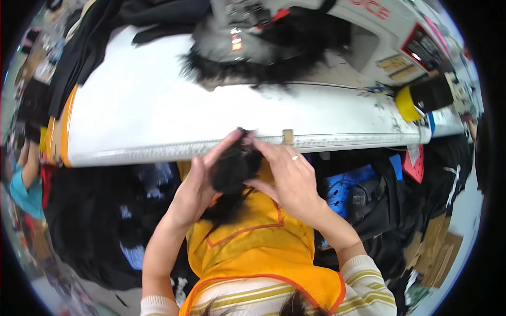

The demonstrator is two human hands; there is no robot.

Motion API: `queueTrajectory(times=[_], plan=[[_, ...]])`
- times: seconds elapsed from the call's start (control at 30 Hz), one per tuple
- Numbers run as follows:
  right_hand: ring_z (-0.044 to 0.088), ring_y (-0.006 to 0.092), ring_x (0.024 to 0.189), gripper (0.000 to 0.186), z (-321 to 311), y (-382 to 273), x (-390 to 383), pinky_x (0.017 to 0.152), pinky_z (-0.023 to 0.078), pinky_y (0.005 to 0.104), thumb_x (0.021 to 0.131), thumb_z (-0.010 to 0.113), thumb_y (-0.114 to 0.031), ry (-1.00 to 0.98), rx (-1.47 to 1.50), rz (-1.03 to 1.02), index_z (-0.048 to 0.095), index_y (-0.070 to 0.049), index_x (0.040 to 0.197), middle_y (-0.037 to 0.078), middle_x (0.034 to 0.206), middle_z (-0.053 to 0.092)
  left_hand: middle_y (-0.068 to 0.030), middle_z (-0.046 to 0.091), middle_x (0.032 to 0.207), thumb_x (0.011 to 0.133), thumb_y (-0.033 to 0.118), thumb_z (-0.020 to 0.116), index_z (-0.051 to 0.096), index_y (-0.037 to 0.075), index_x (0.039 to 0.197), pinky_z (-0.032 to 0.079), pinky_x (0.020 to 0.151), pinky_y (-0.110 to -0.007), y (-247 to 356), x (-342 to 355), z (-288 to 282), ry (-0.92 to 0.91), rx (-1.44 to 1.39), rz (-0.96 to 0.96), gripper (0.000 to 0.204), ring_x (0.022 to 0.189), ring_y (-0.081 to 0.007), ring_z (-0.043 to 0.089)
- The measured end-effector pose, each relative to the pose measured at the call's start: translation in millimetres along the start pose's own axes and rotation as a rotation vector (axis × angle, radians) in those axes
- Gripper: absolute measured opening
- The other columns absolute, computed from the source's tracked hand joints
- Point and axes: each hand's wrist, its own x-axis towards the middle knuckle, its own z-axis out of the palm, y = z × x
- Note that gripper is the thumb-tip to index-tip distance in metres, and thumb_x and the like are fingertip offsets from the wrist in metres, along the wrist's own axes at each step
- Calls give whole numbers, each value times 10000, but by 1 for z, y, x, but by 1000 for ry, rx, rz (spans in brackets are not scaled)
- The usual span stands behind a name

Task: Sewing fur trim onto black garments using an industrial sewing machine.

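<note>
1. Containers – none clearly open to view; cardboard pieces [437,247] at near right, contents not visible.
2. Counts – two hands, one black fur piece in them, one larger fur-trimmed garment on the table, one yellow-and-black roll at far right, one small tan tag on the table's near edge.
3. Left hand [197,187] – fingers curled around the left side of the black fur piece [232,168], index finger stretched up along its top; holding it.
4. Right hand [287,174] – ring on one finger, thumb and fingers pinched onto the right side of the same fur piece; holding it too.
5. Fur piece – small, dark, fluffy clump, black all over, edges fuzzy; held between both hands just in front of the near edge of the white table [158,116], above the orange apron [258,237].
6. Table edge carries a ruler strip [342,141]; tan tag [288,136] sits on it just right of the hands.
7. Far side of table – fur-trimmed garment [253,58], grey-white and black, lying under a sewing machine [369,37].
8. Yellow-and-black roll [421,97] at far right, well apart from the hands.
9. Dark clothing heaps [95,221] at left and right below the table; blue item [342,189] at right.
10. Striped sleeves at near edge; another person's teal sleeve [23,192] at far left.
</note>
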Motion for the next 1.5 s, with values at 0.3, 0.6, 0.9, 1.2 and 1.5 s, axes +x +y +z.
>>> queueTrajectory(times=[0.3, 0.6, 0.9, 1.2, 1.5], plan=[[602, 213, 792, 409, -19, 8, 23, 727, 500, 297, 632, 635, -31, 163, 362, -136, 698, -118, 1027, 66, 914, 650, -137, 389, 1391, 950, 363, 492, 219, -9, 1425, 311, 1044, -316, -25, 1, 2, -47, 238, -220, 662, 1266, -221, 391], [498, 133, 963, 324, -210, 175, -81, 857, 395, 280, 895, 553, -248, 1218, 885, 336, 546, -100, 1184, 36, 1046, 538, -187, 667, 871, 848, 68, 607, 406, 42, 1179, 534, 655, -361, -16, -76, -41, 184, 1102, -430, 388, 819, -322, 670], [508, 121, 861, 273, -337, 336, -308, 749, 419, 262, 916, 549, -298, 1619, 705, 726, 585, -109, 1111, 5, 979, 568, -127, 484, 1335, 892, 94, 498, 432, 21, 1321, 295, 1080, -370, 197, -15, -72, 650, 1605, 662, 440, 1256, -216, 436], [590, 192, 722, 345, -294, 249, -381, 668, 497, 319, 908, 581, -276, 2099, -259, 928, 637, 58, 971, 113, 944, 660, -145, 605, 1142, 757, 78, 662, 475, 93, 1311, 486, 837, -302, 261, -23, -158, -64, 1639, -725, 585, 1041, -186, 599], [554, 248, 1016, 223, -124, 112, -24, 886, 432, 326, 758, 552, 40, 403, -187, 365, 571, -26, 970, 104, 1122, 571, -86, 579, 1177, 753, 78, 626, 580, 104, 1099, 398, 1010, -381, 120, 145, -111, -262, 2103, 686, 350, 1099, -223, 553]])
